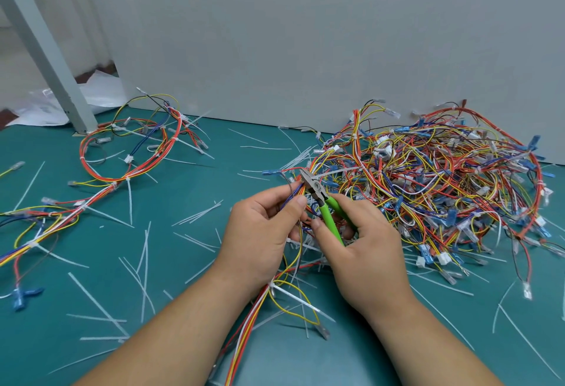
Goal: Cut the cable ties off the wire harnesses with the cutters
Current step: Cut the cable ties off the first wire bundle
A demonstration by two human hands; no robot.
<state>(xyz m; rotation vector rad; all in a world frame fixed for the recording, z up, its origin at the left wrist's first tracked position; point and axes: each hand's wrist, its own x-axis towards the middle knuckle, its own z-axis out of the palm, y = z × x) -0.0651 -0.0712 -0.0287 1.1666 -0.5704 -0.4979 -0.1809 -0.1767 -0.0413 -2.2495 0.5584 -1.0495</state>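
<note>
My left hand (263,229) grips a wire harness (276,294) of red, yellow, white and blue wires that runs down between my forearms. A white cable tie (293,295) still binds it below my wrist. My right hand (363,248) holds the green-handled cutters (324,205), fingers curled round the handles. The metal jaws point up and left at the wires just above my left thumb. Whether the jaws touch a tie I cannot tell.
A big tangled heap of harnesses (443,180) fills the right of the teal table (91,339). Looped harnesses (131,153) lie at the far left. Several cut white ties (143,266) are scattered about. A grey wall panel (305,34) stands behind and a post (46,49) at left.
</note>
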